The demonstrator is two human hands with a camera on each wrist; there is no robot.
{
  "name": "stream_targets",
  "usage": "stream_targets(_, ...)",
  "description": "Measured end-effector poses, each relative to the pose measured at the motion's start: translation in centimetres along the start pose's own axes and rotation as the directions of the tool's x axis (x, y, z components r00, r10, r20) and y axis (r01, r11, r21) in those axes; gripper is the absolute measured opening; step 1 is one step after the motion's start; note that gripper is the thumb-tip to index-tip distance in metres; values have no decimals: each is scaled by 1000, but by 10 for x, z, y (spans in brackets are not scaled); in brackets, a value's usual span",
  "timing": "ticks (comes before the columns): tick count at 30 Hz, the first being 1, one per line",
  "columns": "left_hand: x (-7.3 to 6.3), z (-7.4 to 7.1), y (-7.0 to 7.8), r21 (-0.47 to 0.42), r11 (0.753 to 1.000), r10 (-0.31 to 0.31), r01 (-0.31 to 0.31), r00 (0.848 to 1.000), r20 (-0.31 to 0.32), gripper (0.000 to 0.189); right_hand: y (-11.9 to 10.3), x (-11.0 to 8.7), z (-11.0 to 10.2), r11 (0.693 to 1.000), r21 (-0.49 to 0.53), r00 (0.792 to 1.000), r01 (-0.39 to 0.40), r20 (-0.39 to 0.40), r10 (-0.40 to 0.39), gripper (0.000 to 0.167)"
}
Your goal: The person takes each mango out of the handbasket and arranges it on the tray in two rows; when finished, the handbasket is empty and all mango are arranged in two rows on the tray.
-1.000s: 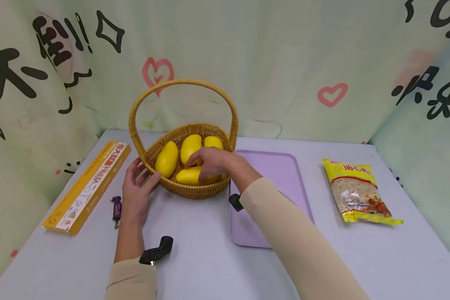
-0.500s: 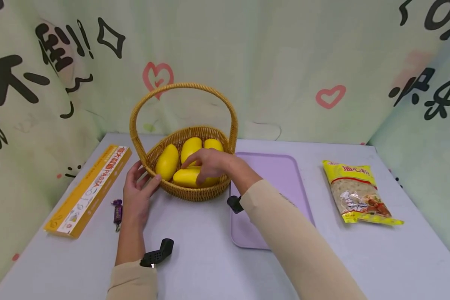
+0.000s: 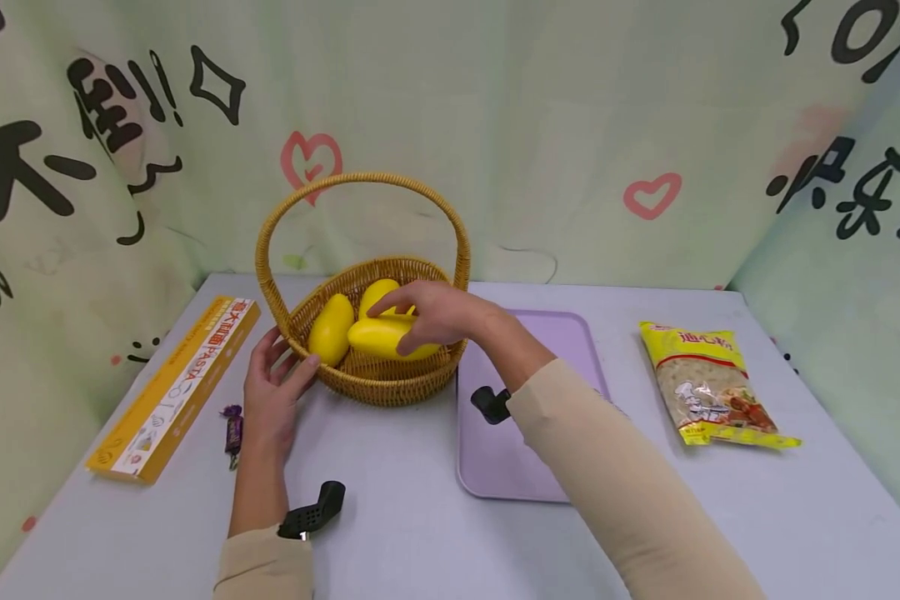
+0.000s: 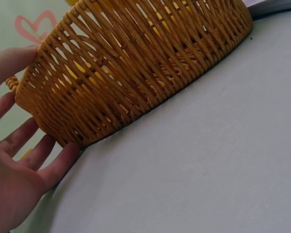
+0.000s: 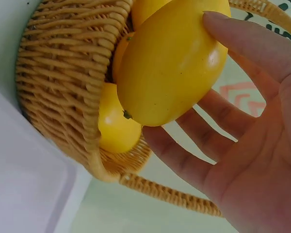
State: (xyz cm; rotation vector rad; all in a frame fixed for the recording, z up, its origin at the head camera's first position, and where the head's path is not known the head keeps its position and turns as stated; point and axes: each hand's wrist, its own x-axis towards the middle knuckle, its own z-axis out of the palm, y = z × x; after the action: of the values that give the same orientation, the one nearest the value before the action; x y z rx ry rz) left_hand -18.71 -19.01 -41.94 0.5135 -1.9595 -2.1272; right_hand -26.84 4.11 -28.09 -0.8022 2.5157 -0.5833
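My right hand (image 3: 444, 312) grips a yellow mango (image 3: 378, 337) between thumb and fingers, above the floor of a wicker basket (image 3: 384, 392) with a tall arched handle. In the right wrist view the held mango (image 5: 169, 68) shows its stem end, and another mango (image 5: 119, 119) lies below it in the basket. Further mangoes sit inside: one at the left (image 3: 330, 330), and one at the back (image 3: 376, 293) partly behind my right hand. My left hand (image 3: 276, 400) rests against the basket's left end, thumb at the rim and fingers spread, fairly straight, along the outer wall (image 4: 121, 73).
A lilac tray (image 3: 495, 458) lies right of the basket, partly under my right arm. At the left are a long pasta box (image 3: 176, 387) and a small purple wrapped candy (image 3: 233, 433). Further right lies a yellow-and-clear food bag (image 3: 708, 383). Patterned curtains (image 3: 555, 125) hang around the table.
The mango in my right hand has come up from the front of the basket floor, now overlapping the mangoes behind it. My left hand stays at the basket's side.
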Motion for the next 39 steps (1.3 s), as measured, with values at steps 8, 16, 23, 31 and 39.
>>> stream_targets(8, 1, 2, -2, -18, 1000, 5, -4, 1000, 20, 78, 8, -22, -10, 1000, 29, 998, -8, -69, 10, 59)
stream_targets(16, 0, 0, -3, 8, 1000, -1, 1, 1000, 0, 78, 16, -37, -13, 998, 1, 992, -61, -114, 61, 61)
stream_targets(23, -1, -2, -4, 7, 1000, -5, 5, 1000, -1, 80, 22, -55, -18, 994, 44, 984, -98, -143, 103, 59)
stream_targets(31, -3, -3, -1, 5, 1000, -12, 12, 1000, -4, 79, 34, -77, -25, 984, 99, 970, -147, -179, 163, 57)
stream_targets(39, -2, -1, -2, -4, 1000, -3, 3, 1000, 7, 79, 48, -95, -35, 952, 179, 935, -248, -211, 284, 58)
